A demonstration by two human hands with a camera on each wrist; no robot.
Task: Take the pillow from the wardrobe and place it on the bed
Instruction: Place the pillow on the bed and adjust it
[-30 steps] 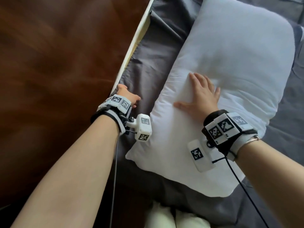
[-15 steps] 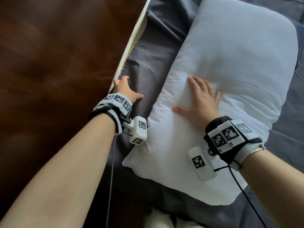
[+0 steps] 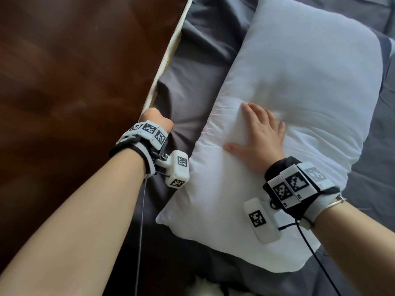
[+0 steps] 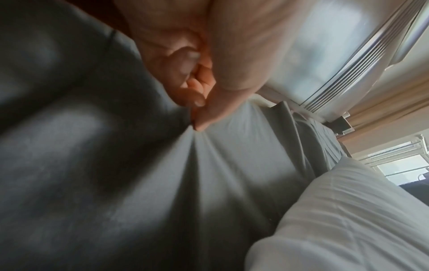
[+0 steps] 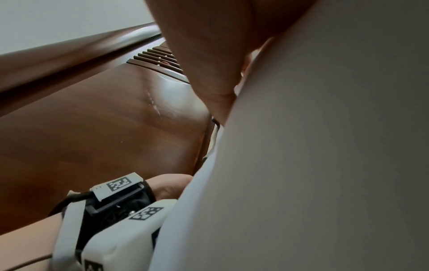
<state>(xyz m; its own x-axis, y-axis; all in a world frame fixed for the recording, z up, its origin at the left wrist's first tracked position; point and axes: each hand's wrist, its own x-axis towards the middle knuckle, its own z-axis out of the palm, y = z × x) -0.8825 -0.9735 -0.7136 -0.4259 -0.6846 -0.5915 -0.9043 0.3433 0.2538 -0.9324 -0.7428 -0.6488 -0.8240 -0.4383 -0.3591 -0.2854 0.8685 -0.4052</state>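
The white pillow [image 3: 299,99] lies on the bed's grey sheet [image 3: 201,67], slanting from lower left to upper right. My right hand [image 3: 259,133] lies flat on its near half, fingers spread and pressing a dent into it. My left hand [image 3: 157,118] is at the bed's left edge, beside the pillow and apart from it. In the left wrist view my left hand [image 4: 197,117] pinches a fold of the grey sheet [image 4: 209,174], with creases fanning from the pinch. The pillow [image 4: 348,220] fills that view's lower right. The pillow [image 5: 325,165] covers most of the right wrist view.
A dark brown wooden headboard [image 3: 74,92] borders the bed on the left, with a cream mattress edge [image 3: 168,52] showing along it. A window with curtains [image 4: 383,102] stands beyond the bed. Something white and fluffy [image 3: 205,288] sits at the bottom edge.
My left hand has curled its fingers and pinched up the sheet by the bed's edge. My right hand has stayed flat on the pillow.
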